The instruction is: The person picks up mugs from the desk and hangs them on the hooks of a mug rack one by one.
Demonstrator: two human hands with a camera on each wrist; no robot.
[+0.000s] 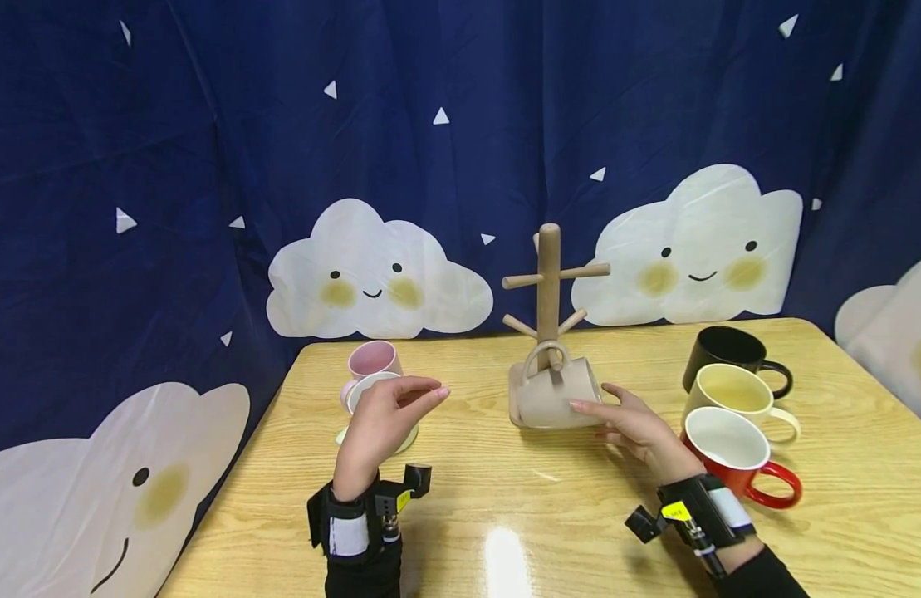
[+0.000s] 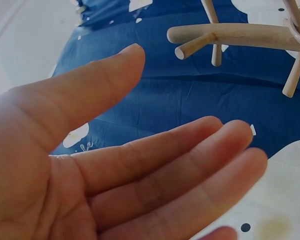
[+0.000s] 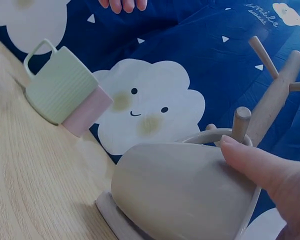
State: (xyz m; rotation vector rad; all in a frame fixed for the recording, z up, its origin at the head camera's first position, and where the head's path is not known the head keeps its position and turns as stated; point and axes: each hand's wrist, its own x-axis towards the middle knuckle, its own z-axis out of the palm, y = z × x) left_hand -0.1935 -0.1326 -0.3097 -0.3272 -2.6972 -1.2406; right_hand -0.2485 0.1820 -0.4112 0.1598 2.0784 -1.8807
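A beige mug point(image 1: 556, 400) hangs tilted low on the wooden mug tree point(image 1: 549, 291), its handle looped up around a lower peg. My right hand point(image 1: 635, 428) holds the mug at its mouth end. The thumb point(image 3: 260, 162) lies against the rim in the right wrist view; the other fingers are out of sight there. My left hand point(image 1: 381, 423) is raised in front of the left-hand mugs, holding nothing. Its thumb point(image 2: 110, 75) stands apart from the nearly straight fingers point(image 2: 175, 175) in the left wrist view.
Black point(image 1: 717, 353), pale yellow point(image 1: 717, 386) and red point(image 1: 722, 461) mugs stand in a row at the right, handles outward, beside my right wrist. A pink mug point(image 1: 374, 359) and a light green ribbed mug point(image 3: 60, 85) stand at the left, partly hidden by my left hand.
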